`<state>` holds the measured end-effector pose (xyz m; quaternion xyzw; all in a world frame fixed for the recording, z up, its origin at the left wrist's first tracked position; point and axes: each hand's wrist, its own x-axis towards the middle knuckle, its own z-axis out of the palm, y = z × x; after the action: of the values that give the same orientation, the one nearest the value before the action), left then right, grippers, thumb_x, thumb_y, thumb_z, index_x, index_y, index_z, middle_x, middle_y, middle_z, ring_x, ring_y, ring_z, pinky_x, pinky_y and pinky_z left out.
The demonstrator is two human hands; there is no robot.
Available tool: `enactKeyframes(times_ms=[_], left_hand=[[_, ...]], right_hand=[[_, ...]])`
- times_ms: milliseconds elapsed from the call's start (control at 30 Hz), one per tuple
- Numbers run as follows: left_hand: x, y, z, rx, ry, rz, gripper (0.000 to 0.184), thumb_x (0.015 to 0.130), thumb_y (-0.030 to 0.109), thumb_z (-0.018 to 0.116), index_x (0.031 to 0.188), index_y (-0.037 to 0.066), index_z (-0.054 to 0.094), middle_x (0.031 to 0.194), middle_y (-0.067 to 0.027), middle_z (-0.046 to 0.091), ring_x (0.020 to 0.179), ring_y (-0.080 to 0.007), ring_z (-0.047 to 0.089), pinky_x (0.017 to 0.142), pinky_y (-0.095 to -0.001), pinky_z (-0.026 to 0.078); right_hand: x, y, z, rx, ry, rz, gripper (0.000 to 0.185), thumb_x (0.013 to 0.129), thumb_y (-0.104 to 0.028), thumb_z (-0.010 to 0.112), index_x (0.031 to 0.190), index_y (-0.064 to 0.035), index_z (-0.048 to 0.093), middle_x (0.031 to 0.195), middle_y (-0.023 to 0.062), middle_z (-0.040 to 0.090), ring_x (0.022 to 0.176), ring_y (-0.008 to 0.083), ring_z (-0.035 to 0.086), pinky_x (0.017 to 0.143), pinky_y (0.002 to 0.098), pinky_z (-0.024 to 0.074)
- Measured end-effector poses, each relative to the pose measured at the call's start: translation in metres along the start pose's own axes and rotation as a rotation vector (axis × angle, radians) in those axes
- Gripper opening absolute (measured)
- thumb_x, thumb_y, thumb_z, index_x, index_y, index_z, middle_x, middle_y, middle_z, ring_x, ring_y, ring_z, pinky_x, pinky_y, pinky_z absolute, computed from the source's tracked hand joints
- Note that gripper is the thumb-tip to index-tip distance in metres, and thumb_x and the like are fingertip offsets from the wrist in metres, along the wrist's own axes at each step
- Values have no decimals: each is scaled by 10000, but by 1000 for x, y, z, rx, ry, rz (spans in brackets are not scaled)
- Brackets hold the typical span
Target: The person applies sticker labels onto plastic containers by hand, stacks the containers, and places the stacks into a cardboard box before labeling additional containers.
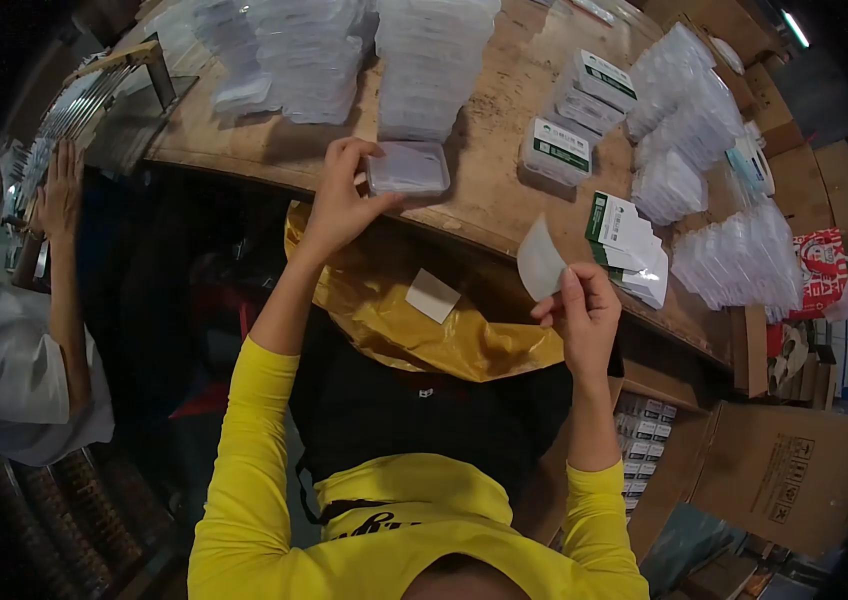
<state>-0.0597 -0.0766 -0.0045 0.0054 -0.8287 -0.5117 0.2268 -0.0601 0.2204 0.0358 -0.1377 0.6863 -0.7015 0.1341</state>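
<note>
My left hand [349,195] grips a clear plastic box [410,168] by its left end at the table's front edge. Thumb and fingers are closed about it. Between the thumb and fingers of my right hand [584,310] is a curved white card [541,260], held up off the table. Just right of that hand lies a fanned pile of white and green cards [629,245]. Behind the box rises a tall stack of clear plastic boxes [429,65]. A yellow plastic sheet [384,320] lies over my lap, with a white card [433,296] on it.
Boxes with green-and-white labels [556,150] stand in short stacks on the wooden table [504,75]. More clear boxes [744,255] crowd the right side. An open carton [784,470] sits low at right. Another person's arm [64,260] reaches toward metal rods at left.
</note>
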Motion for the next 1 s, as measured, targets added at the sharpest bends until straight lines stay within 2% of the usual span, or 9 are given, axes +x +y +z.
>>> enactKeyframes(times_ms=[67, 100, 167, 200, 267, 300, 400, 500, 1000], left_hand=[[-19, 12, 4, -71, 22, 4, 471, 605, 42, 720, 992, 64, 453, 1072, -75, 378, 1035, -216, 448, 853, -311, 430], [-30, 16, 8, -125, 0, -39, 447, 599, 35, 724, 959, 77, 462, 1075, -63, 369, 1028, -204, 441, 863, -308, 416], [-48, 43, 12, -94, -78, 0, 463, 587, 18, 727, 954, 76, 452, 1084, -59, 356, 1037, -189, 428, 874, -295, 397], [-57, 37, 19, -163, -86, 54, 525, 569, 2, 733, 1006, 70, 450, 1094, -61, 356, 1056, -176, 413, 883, -281, 376], [-66, 57, 28, -402, -130, -11, 605, 561, -3, 739, 1077, 61, 429, 1119, -71, 354, 1070, -176, 405, 886, -283, 373], [-70, 59, 32, -466, -127, 22, 628, 576, 10, 740, 1117, 47, 424, 1123, -75, 381, 1062, -178, 427, 843, -277, 428], [-77, 69, 37, -698, -170, -90, 677, 587, -9, 737, 1164, 44, 388, 1149, -69, 374, 1105, -175, 403, 903, -293, 411], [-78, 72, 38, -735, -183, -62, 731, 583, -27, 736, 1200, 42, 349, 1165, -69, 366, 1132, -178, 384, 941, -313, 391], [-80, 76, 36, -749, -205, -18, 848, 582, -44, 731, 1270, 84, 251, 1218, -92, 352, 1154, -195, 369, 949, -328, 368]], right_hand=[[-3, -5, 18, 75, 53, -95, 173, 880, -42, 433, 1012, 16, 529, 931, 86, 588, 776, 131, 590, 697, 242, 475], [-5, -9, 26, -78, 38, -224, 179, 874, -21, 424, 1014, 14, 529, 959, 98, 584, 816, 150, 582, 728, 259, 465], [-6, -15, 38, -382, 7, -484, 199, 862, 20, 407, 1019, 10, 528, 1015, 120, 574, 897, 189, 565, 792, 294, 445], [-6, -8, 38, -392, -76, -524, 269, 791, 79, 448, 1031, 1, 540, 1074, 130, 557, 978, 257, 521, 859, 334, 402], [-9, -15, 45, -661, -160, -709, 360, 707, 107, 492, 1033, -26, 563, 1091, 128, 548, 975, 298, 507, 848, 341, 406], [-11, -13, 48, -662, -168, -720, 395, 662, 100, 517, 1022, -45, 587, 1115, 118, 538, 996, 297, 490, 846, 347, 404], [-15, -10, 46, -728, -165, -736, 385, 659, 93, 530, 1007, -57, 603, 1124, 120, 533, 1002, 290, 488, 843, 346, 408], [-17, -11, 43, -775, -165, -771, 372, 652, 84, 541, 987, -60, 616, 1124, 117, 533, 1001, 287, 489, 843, 348, 409], [-15, -14, 39, -786, -179, -796, 368, 657, 87, 533, 977, -70, 624, 1138, 115, 527, 1010, 286, 488, 844, 347, 412]])
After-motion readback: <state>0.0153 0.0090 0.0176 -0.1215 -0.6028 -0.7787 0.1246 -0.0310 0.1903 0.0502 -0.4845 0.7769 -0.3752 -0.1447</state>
